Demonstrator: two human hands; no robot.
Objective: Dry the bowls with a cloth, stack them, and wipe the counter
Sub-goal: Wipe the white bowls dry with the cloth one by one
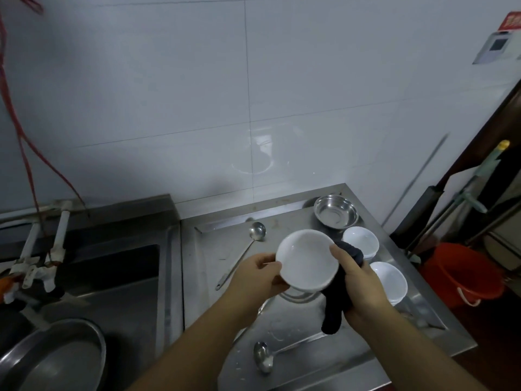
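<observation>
While left hand [258, 275] grips bowl [306, 259], right hand [363, 280] around cloth [337, 309].

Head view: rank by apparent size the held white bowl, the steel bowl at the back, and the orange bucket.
1. Orange bucket
2. Held white bowl, though it is lifted nearer the camera
3. Steel bowl

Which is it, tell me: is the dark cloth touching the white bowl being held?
Touching. The head view shows the dark cloth, gripped by the right hand, pressed against the right rim of the white bowl.
</observation>
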